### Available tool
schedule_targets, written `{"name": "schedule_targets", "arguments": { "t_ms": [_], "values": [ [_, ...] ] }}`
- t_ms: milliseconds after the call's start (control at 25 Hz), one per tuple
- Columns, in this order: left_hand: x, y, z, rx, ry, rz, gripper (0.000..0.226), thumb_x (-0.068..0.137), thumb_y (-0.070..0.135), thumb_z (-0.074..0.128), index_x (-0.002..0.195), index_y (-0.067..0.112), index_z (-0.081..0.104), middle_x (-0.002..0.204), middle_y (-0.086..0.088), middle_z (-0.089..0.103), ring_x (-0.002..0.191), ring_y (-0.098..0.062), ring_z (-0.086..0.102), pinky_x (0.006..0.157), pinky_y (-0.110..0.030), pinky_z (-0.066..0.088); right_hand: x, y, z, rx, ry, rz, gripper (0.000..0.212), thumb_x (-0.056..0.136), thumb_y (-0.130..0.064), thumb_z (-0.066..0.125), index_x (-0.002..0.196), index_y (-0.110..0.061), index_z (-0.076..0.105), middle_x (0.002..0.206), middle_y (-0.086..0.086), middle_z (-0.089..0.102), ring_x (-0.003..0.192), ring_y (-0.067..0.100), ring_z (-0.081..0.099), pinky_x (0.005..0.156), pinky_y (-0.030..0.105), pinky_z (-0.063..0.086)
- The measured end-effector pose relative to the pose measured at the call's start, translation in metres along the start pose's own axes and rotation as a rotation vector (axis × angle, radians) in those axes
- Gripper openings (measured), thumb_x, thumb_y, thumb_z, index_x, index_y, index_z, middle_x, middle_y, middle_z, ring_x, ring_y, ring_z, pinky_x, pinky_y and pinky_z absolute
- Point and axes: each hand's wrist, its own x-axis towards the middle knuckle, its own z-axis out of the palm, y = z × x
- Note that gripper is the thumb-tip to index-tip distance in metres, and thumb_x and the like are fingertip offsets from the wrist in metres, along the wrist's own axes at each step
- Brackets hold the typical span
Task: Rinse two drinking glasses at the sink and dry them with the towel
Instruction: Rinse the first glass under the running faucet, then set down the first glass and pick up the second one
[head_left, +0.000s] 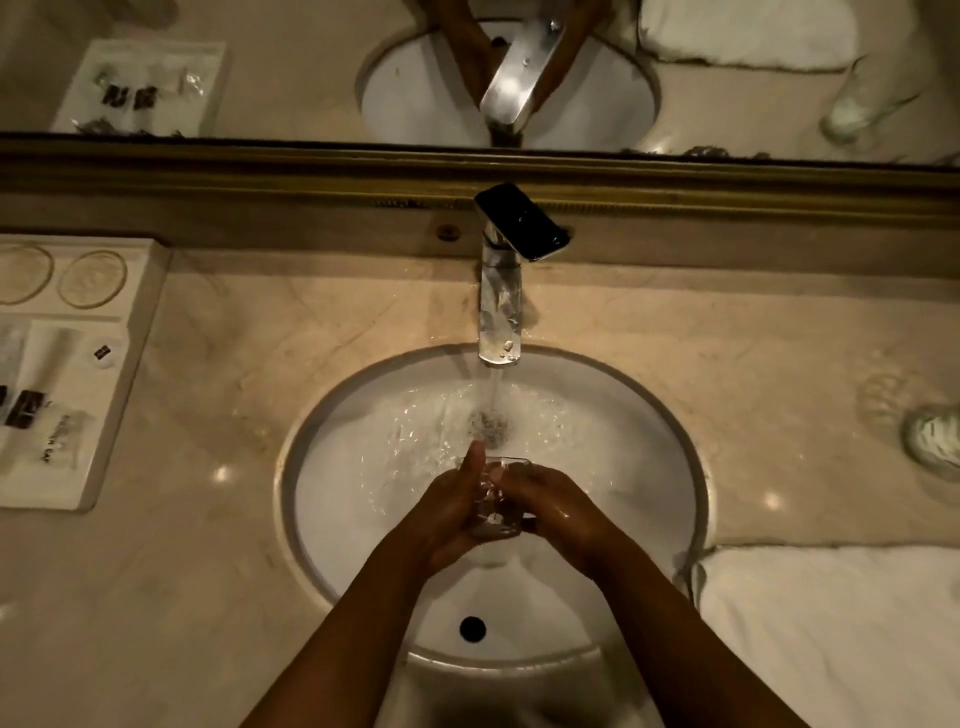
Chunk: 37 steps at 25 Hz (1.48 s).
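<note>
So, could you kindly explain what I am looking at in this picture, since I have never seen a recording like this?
It is one view from a camera worn on a person's head, looking down at a bathroom counter. The left hand and right hand together hold a clear glass over the sink, just short of the stream from the running faucet. A white towel lies at right, a second glass at the far right, an amenity tray at left. The mirror repeats the scene above.

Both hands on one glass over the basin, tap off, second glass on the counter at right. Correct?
Not quite: the tap is running, with water streaming into the sink in the head view. Otherwise yes: left hand and right hand hold one glass; the second glass stands right.
</note>
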Motion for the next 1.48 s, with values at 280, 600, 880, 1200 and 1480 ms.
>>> {"name": "schedule_targets", "arguments": {
  "t_ms": [280, 600, 880, 1200, 1480],
  "values": [
    [-0.011, 0.012, 0.065, 0.464, 0.134, 0.445, 0.087, 0.058, 0.024, 0.099, 0.130, 0.021, 0.050, 0.117, 0.000, 0.069, 0.107, -0.015, 0.068, 0.085, -0.026, 0.056, -0.059, -0.009, -0.073, 0.154, 0.628, -0.358, 0.021, 0.099, -0.001, 0.053, 0.108, -0.002, 0.071, 0.101, 0.013, 0.076, 0.091, 0.029, 0.075, 0.082, 0.036, 0.063],
    [0.032, 0.021, 0.196, 0.814, -0.154, 0.677, 0.097, 0.055, 0.037, 0.098, 0.136, 0.032, 0.045, 0.123, 0.000, 0.062, 0.112, -0.011, 0.064, 0.097, -0.024, 0.053, -0.109, 0.026, -0.190, 0.213, 1.222, -0.284, 0.032, 0.087, -0.017, 0.068, 0.118, -0.023, 0.063, 0.099, 0.003, 0.072, 0.084, 0.023, 0.072, 0.084, 0.052, 0.059],
    [0.070, 0.014, 0.274, 0.932, -0.238, 0.801, 0.095, 0.057, 0.032, 0.098, 0.134, 0.030, 0.042, 0.127, 0.003, 0.063, 0.115, -0.012, 0.063, 0.100, -0.029, 0.051, -0.126, 0.043, -0.289, 0.322, 1.416, -0.287, 0.093, 0.069, -0.030, 0.090, 0.145, -0.017, 0.037, 0.135, 0.005, 0.052, 0.113, 0.017, 0.060, 0.099, 0.046, 0.054],
    [0.081, 0.021, 0.296, 0.976, -0.280, 0.838, 0.097, 0.060, 0.033, 0.098, 0.138, 0.032, 0.041, 0.131, 0.007, 0.060, 0.116, -0.005, 0.061, 0.095, -0.015, 0.048, -0.102, 0.026, -0.326, 0.356, 1.366, -0.465, 0.089, 0.059, -0.017, 0.094, 0.133, -0.022, 0.045, 0.131, 0.003, 0.059, 0.115, 0.019, 0.065, 0.097, 0.045, 0.056],
    [0.081, 0.026, 0.292, 1.018, -0.319, 0.785, 0.115, 0.058, 0.039, 0.099, 0.150, 0.040, 0.031, 0.139, 0.009, 0.055, 0.124, -0.007, 0.056, 0.102, -0.019, 0.044, -0.101, 0.024, -0.323, 0.331, 1.452, -0.493, 0.088, 0.055, -0.040, 0.093, 0.131, -0.025, 0.052, 0.122, -0.008, 0.063, 0.108, 0.006, 0.065, 0.096, 0.043, 0.057]
  ]
}}
